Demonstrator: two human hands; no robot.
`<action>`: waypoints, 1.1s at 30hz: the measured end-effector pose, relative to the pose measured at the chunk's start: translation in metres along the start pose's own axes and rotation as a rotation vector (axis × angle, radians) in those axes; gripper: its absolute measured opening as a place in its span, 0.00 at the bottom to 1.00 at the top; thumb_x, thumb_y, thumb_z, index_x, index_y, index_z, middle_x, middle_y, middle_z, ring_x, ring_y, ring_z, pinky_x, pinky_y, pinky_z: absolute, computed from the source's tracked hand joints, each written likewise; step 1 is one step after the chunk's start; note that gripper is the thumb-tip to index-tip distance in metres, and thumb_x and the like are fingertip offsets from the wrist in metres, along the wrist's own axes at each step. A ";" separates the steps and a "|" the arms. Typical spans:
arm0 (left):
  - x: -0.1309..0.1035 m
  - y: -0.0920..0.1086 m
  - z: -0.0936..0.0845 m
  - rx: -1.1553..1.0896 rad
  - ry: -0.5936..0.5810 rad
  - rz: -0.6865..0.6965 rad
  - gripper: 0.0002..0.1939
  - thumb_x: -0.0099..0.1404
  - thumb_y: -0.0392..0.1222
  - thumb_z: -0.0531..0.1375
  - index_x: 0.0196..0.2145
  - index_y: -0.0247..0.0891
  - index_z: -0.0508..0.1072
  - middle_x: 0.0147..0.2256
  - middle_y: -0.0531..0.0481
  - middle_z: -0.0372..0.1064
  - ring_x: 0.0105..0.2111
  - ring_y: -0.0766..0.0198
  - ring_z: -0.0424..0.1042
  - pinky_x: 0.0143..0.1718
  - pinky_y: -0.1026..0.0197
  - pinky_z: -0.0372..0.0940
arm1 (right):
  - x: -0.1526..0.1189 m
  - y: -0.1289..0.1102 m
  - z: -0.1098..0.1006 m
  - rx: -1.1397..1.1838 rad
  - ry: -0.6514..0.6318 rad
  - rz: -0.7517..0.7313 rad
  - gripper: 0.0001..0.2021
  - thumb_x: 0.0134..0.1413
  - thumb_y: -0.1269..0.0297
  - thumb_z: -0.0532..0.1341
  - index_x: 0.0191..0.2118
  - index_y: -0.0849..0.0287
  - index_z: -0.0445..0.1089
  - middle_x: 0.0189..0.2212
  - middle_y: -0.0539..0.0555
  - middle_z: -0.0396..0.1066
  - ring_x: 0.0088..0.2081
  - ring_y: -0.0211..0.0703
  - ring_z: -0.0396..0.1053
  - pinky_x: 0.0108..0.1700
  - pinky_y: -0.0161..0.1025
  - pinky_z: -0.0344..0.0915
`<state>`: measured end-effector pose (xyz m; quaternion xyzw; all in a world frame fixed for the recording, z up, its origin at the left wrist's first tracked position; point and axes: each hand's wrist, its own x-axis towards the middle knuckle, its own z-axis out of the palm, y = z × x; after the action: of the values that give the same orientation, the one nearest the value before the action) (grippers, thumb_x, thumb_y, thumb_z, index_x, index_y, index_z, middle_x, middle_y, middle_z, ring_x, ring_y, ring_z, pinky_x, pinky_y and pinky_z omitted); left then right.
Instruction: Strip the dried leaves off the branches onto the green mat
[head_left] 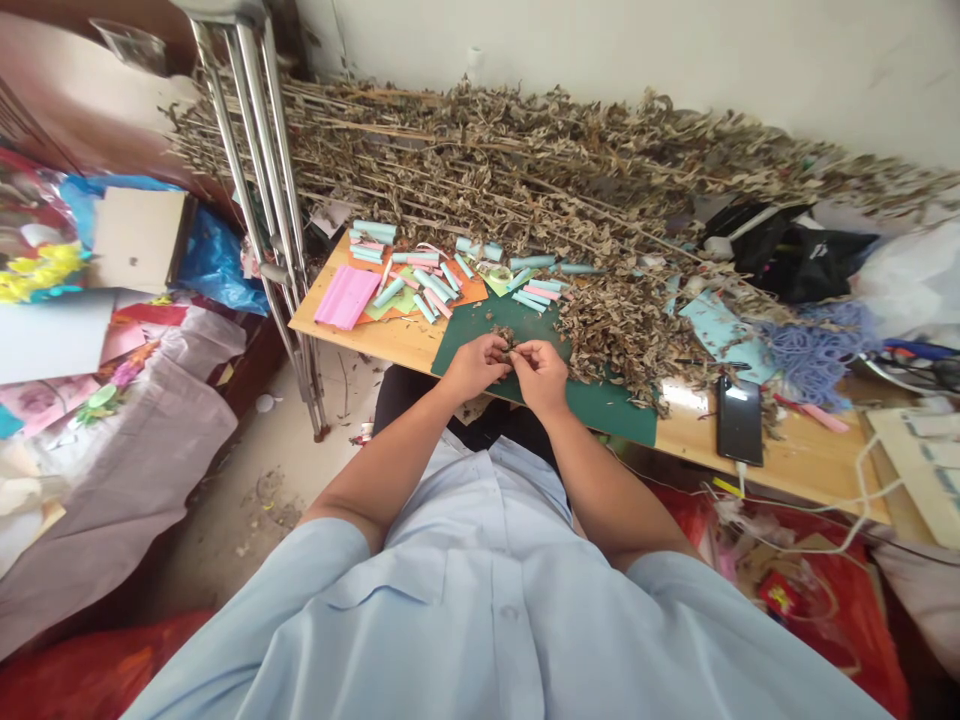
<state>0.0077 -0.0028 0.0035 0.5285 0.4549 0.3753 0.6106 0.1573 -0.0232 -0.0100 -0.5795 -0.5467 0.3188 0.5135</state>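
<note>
The person's left hand point(478, 368) and right hand point(541, 380) are together over the near edge of a flat, dark green mat point(487, 325), their fingertips pinched on a small clump of dried brown leaf point(505, 335). Beside them, a heap of loose, curled brown leaves point(611, 330) covers the mat's right part, and long dried stalks with withered leaves point(465, 150) lie behind.

A red plastic bag point(874, 625) at lower right bears clear wrapping and a small red packet with a yellow mark point(780, 595); whether these lie in or on it is unclear. A clear, shallow dish point(131, 45) stands at upper left, its contents impossible to tell. A black bag point(806, 260) on the right carries a small white mark, too small to read, near a translucent white plastic bag point(911, 275).

Light-blue and pink paper rolls point(390, 292) lie left of the leaf heap; a black phone point(739, 420) with a white cable point(742, 480) lies to its right.
</note>
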 end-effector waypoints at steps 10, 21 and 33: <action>-0.001 -0.002 0.002 0.002 0.099 -0.003 0.04 0.62 0.32 0.61 0.36 0.33 0.73 0.25 0.53 0.72 0.23 0.69 0.74 0.26 0.68 0.69 | 0.000 0.001 -0.001 0.007 -0.040 -0.001 0.09 0.55 0.57 0.63 0.37 0.56 0.70 0.32 0.52 0.75 0.31 0.42 0.71 0.37 0.41 0.71; -0.006 0.005 0.000 0.101 0.107 -0.004 0.06 0.57 0.29 0.60 0.32 0.34 0.76 0.22 0.54 0.72 0.22 0.68 0.74 0.27 0.67 0.70 | 0.000 0.007 -0.002 0.016 -0.072 -0.029 0.06 0.53 0.61 0.63 0.36 0.56 0.70 0.30 0.51 0.74 0.29 0.41 0.71 0.36 0.42 0.71; -0.006 0.003 0.001 0.026 0.081 0.014 0.04 0.61 0.35 0.64 0.35 0.33 0.77 0.26 0.51 0.74 0.25 0.68 0.76 0.31 0.67 0.72 | 0.002 0.005 0.001 -0.008 -0.015 0.001 0.09 0.55 0.56 0.63 0.37 0.56 0.70 0.31 0.52 0.75 0.32 0.43 0.72 0.39 0.42 0.71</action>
<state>0.0066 -0.0076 0.0078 0.5242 0.4803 0.3946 0.5820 0.1586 -0.0205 -0.0146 -0.5794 -0.5514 0.3213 0.5070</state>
